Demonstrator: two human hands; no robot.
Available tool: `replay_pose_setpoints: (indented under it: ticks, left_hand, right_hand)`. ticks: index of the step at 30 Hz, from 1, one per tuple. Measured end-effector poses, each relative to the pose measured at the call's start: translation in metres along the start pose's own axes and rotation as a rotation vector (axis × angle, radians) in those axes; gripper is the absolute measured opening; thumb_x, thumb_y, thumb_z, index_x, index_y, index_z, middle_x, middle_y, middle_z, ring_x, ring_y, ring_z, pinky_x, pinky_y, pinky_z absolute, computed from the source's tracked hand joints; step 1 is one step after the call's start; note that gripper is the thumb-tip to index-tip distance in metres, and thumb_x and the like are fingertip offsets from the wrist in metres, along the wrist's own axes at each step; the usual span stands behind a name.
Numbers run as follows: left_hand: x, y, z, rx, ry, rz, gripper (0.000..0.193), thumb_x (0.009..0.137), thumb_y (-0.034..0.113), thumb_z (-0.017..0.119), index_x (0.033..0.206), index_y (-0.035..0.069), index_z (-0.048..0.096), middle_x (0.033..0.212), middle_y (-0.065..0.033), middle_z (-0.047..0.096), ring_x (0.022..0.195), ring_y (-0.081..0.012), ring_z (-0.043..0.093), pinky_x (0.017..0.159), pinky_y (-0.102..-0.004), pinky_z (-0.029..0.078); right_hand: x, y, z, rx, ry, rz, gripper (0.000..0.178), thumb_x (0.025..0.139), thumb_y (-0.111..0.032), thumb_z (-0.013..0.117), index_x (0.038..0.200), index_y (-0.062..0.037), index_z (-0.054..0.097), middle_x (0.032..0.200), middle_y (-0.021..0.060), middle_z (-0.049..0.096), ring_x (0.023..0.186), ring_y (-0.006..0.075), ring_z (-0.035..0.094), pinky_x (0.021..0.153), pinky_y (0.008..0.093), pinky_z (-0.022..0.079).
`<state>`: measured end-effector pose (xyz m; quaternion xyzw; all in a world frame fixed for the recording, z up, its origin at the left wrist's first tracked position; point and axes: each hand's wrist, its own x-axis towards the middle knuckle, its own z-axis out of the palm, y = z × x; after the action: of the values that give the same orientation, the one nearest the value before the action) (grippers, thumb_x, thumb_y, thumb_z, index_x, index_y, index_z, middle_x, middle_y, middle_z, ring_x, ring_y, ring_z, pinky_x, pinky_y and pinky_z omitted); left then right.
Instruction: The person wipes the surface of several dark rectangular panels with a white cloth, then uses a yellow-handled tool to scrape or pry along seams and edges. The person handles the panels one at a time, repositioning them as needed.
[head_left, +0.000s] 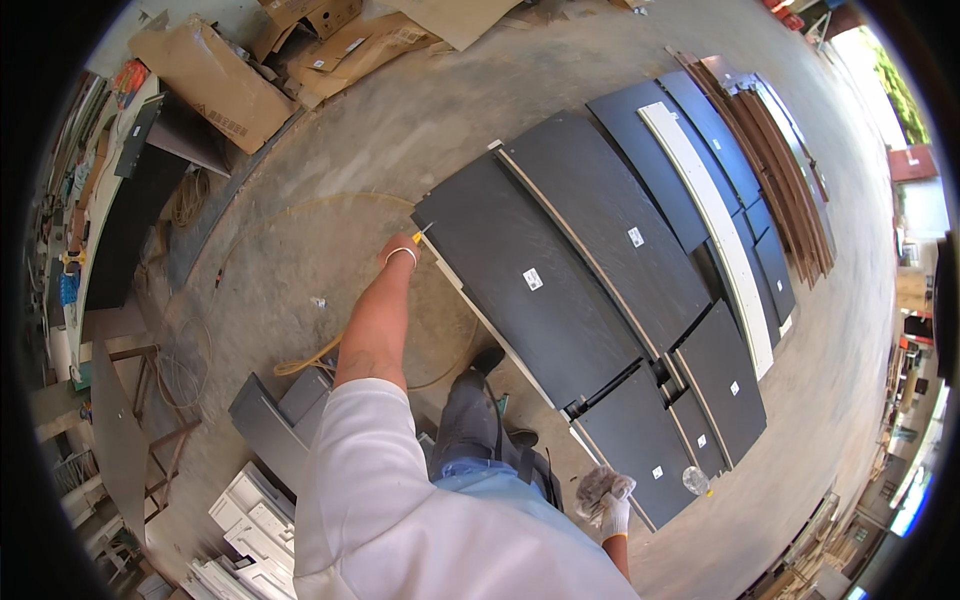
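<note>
My left hand (402,246), bare with a white band at the wrist, reaches to the far left corner of a dark grey panel (520,270). It is closed around a small yellow tool (417,238) with a thin tip over the panel's edge; the fingers hide most of it. At the near right, my right hand (617,512) wears a white glove and grips a crumpled grey-brown rag (598,487) beside a smaller dark panel (650,455). A clear plastic bottle (695,481) lies on that panel's near corner. Several dark panels carry small white labels.
Beyond the panels are a long white board (705,220) and a stack of brown boards (780,180). A yellowish hose (330,200) loops over the concrete floor. Flattened cardboard (215,80) lies at the far left. Grey panels (275,420) and white parts (258,510) stand by my left side.
</note>
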<state>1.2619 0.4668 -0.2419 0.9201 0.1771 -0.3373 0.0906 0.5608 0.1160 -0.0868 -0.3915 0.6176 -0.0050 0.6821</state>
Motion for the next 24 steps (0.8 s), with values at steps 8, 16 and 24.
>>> replay_pose_setpoints:
  ticks: [8,16,24]
  left_hand:
    - [0.092,0.043,-0.001,-0.115,0.034,0.134,0.04,0.092,0.032,0.071,0.125,0.009,0.073,0.13,-0.0174,0.072,0.121,-0.035,0.069,0.1,-0.0474,0.056]
    - [0.183,0.158,0.024,-0.174,-0.026,0.4,0.041,0.09,0.028,0.071,0.123,0.003,0.072,0.127,-0.023,0.071,0.119,-0.0395,0.068,0.101,-0.0483,0.055]
    - [0.213,0.186,0.055,-0.213,-0.023,0.323,0.04,0.088,0.025,0.071,0.12,0.001,0.073,0.125,-0.0241,0.072,0.117,-0.0394,0.069,0.1,-0.0463,0.056]
  right_hand:
    - [-0.02,0.021,0.019,-0.702,0.337,0.228,0.035,0.075,-0.009,0.066,0.105,0.0088,0.072,0.092,0.0106,0.072,0.084,0.0223,0.07,0.075,0.0367,0.054]
    - [0.034,-0.046,0.117,-1.001,0.188,0.174,0.043,0.08,0.005,0.055,0.121,0.0019,0.066,0.108,0.0099,0.074,0.104,0.0239,0.072,0.085,0.0329,0.057]
    - [0.034,-0.062,0.158,-1.086,0.16,0.028,0.044,0.085,-0.02,0.061,0.124,-0.002,0.072,0.109,0.0221,0.076,0.109,0.0317,0.074,0.092,0.0397,0.055]
